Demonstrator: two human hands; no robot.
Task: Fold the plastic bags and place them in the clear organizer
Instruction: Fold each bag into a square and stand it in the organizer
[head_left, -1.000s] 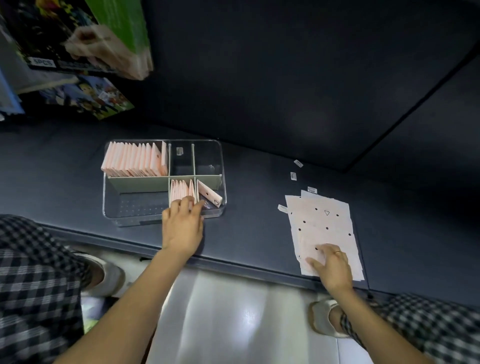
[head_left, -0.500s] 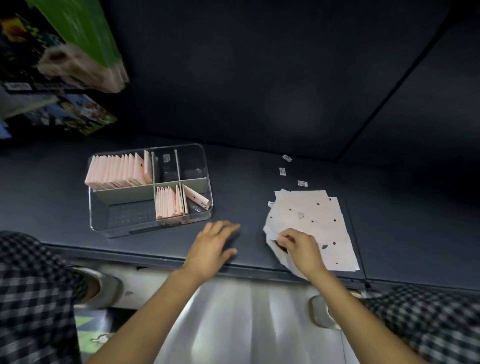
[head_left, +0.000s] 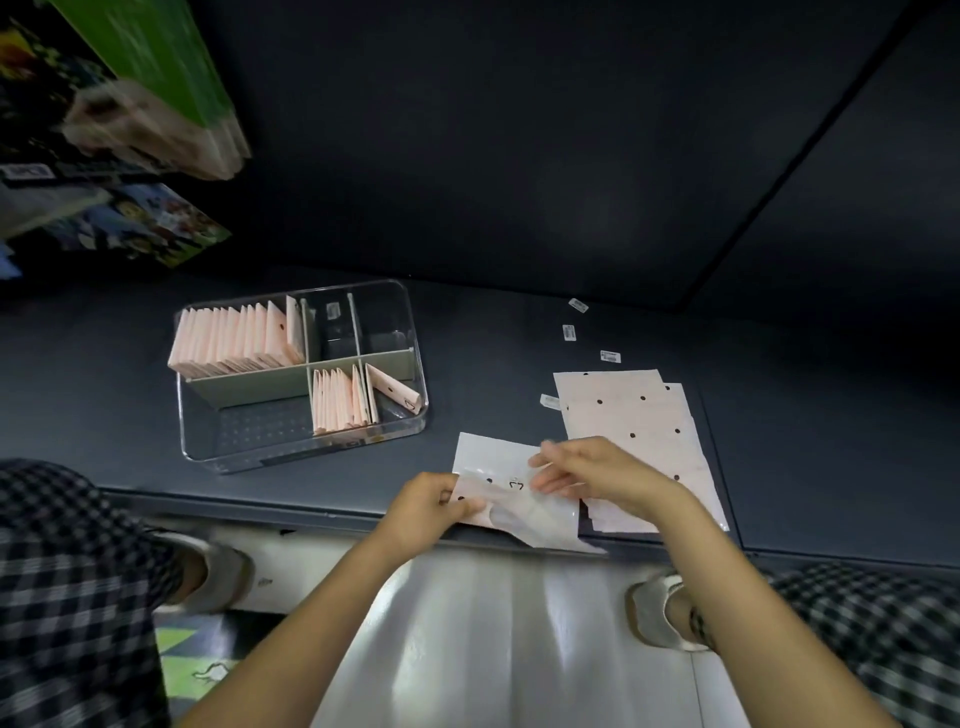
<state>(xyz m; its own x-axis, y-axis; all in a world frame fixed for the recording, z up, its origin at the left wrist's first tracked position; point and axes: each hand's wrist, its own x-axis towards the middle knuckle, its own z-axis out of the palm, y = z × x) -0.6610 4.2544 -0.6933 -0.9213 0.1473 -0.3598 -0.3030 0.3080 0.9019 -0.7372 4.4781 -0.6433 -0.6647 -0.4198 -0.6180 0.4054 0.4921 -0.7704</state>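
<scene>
Plastic bags, pink and folded small, stand in rows in the clear plastic organizer (head_left: 304, 447) near the left end of the dark tabletop (head_left: 493, 322). One thin pink plastic bag with black dots (head_left: 511, 491) now lies at the front edge. A second ago the left hand (head_left: 423, 512) was at the organizer; now it pinches the bag's left side. The right hand (head_left: 597, 475) has pulled this bag off the flat pile of pink dotted bags (head_left: 644, 431) and pinches its top. A new fold is likely starting.
</scene>
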